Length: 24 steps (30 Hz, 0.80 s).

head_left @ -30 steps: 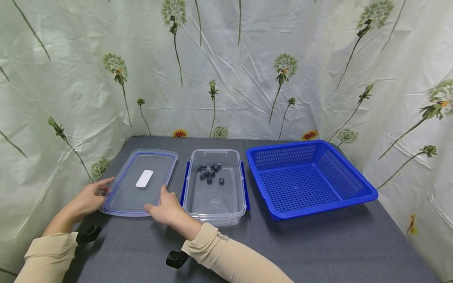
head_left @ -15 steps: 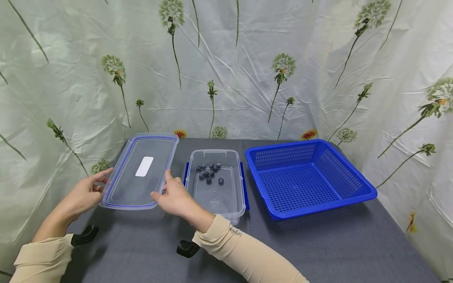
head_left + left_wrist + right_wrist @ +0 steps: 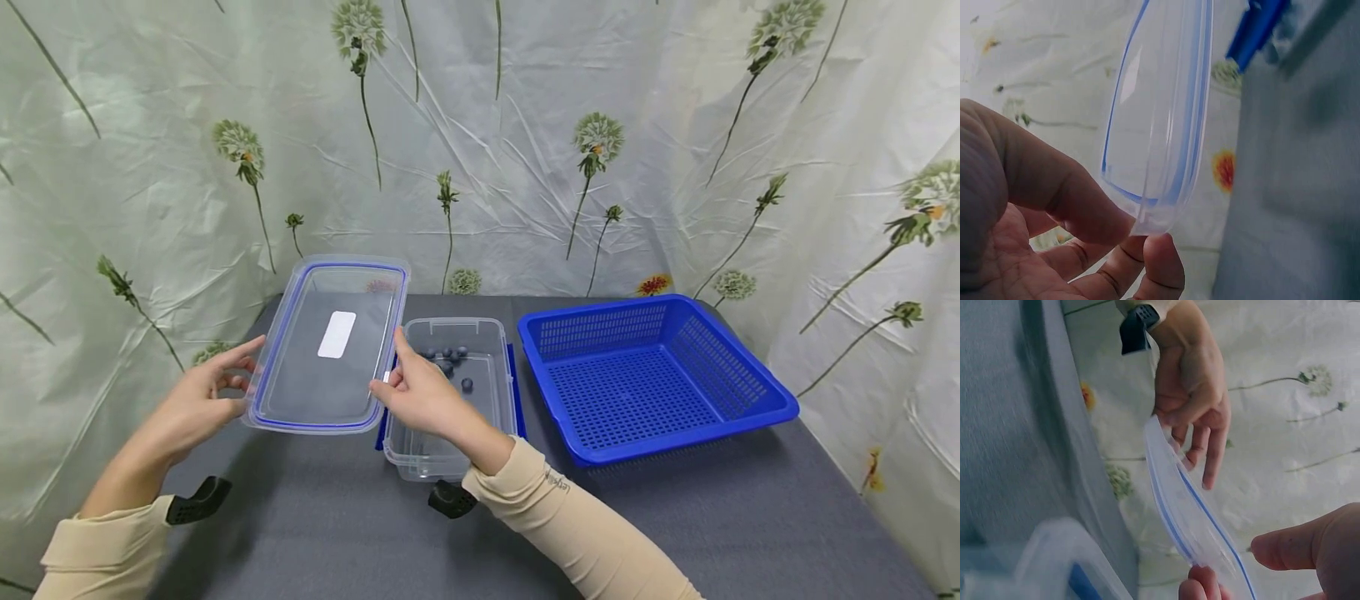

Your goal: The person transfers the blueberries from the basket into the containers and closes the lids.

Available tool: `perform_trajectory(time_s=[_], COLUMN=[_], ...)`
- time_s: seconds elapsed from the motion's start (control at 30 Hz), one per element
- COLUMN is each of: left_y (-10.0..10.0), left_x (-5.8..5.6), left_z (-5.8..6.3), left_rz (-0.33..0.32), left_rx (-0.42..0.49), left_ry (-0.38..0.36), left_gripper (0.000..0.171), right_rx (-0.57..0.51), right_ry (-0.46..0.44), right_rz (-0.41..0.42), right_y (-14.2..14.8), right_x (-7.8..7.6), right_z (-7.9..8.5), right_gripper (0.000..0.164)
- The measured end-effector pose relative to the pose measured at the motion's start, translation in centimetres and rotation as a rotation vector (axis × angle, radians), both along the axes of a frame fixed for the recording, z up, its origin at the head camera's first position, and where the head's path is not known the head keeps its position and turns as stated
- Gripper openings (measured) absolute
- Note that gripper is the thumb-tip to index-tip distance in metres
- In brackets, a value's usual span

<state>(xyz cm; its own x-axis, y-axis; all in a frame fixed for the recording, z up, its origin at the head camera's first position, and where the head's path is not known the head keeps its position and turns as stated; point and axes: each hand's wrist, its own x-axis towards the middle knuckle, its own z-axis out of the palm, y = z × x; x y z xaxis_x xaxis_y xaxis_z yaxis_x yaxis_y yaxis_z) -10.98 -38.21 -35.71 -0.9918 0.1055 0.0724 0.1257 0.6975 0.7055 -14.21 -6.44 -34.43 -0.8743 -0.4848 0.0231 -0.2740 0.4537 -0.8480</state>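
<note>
A clear plastic lid (image 3: 352,392) with a blue seal and a white label is held tilted above the table. My left hand (image 3: 198,400) pinches its left edge between thumb and fingers, as the left wrist view also shows at the lid's corner (image 3: 1154,215). The right edge is in my right hand (image 3: 423,392), its fingertips (image 3: 1202,582) under the rim. Below and behind that hand stands a clear plastic container (image 3: 487,417) with blue side clips. Several blueberries (image 3: 467,385) lie on its floor, partly hidden by the hand and lid.
A blue perforated plastic basket (image 3: 675,429) sits to the container's right. Grey cloth (image 3: 360,533) covers the table, and a flower-printed curtain (image 3: 495,150) hangs behind and at both sides.
Both hands have raised the lid off the table and carried it to the right. Its right edge now overlaps the container's left side in the head view. Container and basket have stayed put.
</note>
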Motion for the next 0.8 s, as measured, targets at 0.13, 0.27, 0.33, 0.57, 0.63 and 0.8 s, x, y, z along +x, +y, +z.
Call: perform_trajectory(time_s=[0.13,0.27,0.33,0.57,0.63,0.8], left_y=[1.4,3.1,4.1,7.7,8.7,10.9], left_x=[0.2,0.3,0.4,0.6,0.7,0.7], left_z=[0.5,1.1,1.4,2.1,2.2,2.4], left_rz=[-0.044,-0.11,-0.143,-0.24,-0.265,-0.347], left_rx=[0.07,0.155,0.193,0.331,0.376,0.475], left_ry=[0.027,0.061,0.056,-0.036,-0.043,-0.004], left_gripper=[0.096,0.099,0.102,0.105,0.104,0.098], right_rx=[-0.034,-0.068,-0.082,-0.158,-0.178,-0.238], right_ry=[-0.007,0.008,0.017,0.045,0.06,0.061], right_rz=[0.013,0.035,0.042,0.044,0.04,0.01], right_y=[2.0,4.4,5.7,10.3,11.4,14.1], right_x=[-0.2,-0.5,-0.6,-0.7,-0.8,-0.9], right_z=[0.7,1.1,1.2,1.3,1.2,0.8], right_gripper=[0.088,0.083,0.08,0.068,0.067,0.066])
